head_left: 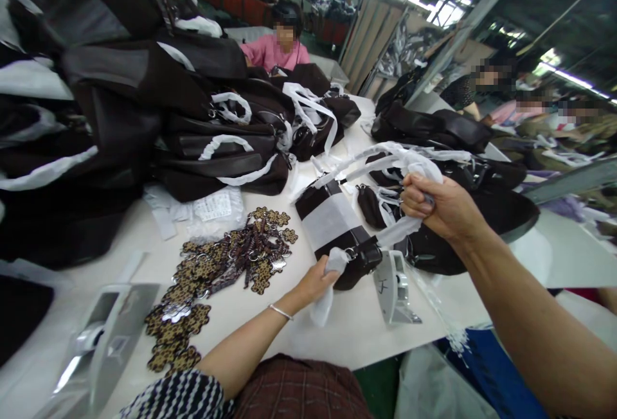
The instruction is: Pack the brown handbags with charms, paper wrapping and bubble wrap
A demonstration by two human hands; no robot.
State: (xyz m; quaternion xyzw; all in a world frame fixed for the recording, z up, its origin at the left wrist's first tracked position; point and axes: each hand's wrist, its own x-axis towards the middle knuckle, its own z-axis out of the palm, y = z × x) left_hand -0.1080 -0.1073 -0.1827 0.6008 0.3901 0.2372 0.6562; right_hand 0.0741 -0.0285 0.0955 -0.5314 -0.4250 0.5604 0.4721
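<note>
Left of right grip (421,199) | dark bag (359,270) | wrapped straps (398,231) held

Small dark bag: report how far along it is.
Looks done: the small dark bag has a white band across it. In hand: the right hand grips its white-wrapped strap; the left hand pinches white wrapping. Possibly left: brown flower-shaped charms, lying beside it, unattached.

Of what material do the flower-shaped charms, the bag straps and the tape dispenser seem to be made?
Charms: probably printed leather or plastic, patterned brown and tan. Straps: hidden under white, wrinkled, paper-like wrapping. Dispenser: perhaps grey metal, given its smooth sheen.
</note>
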